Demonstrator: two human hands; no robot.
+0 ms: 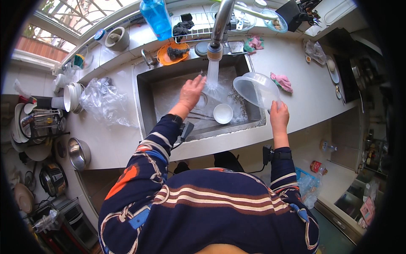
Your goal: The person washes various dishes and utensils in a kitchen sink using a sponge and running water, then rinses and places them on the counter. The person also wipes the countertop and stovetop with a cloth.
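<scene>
Water sprays from the faucet [215, 52] into the steel sink [193, 127]. My left hand [191, 93] is over the sink at the left edge of the spray, fingers stretched toward the water; whether it touches anything under them cannot be told. In my right hand [279, 112] is the rim of a translucent plastic bowl [258, 89], tilted over the sink's right edge. A small white bowl [223, 113] sits on the sink floor, beside a pair of dark chopsticks [201, 116]. Right of the plastic bowl, a pink and green cloth [281, 82] lies on the counter.
A crumpled clear plastic bag [103, 101], stacked white bowls [72, 96] and a steel bowl [79, 153] are on the left counter. Behind the sink are an orange dish [163, 57] with a dark scrubber, a wire rack [196, 23] and a blue bottle [156, 19].
</scene>
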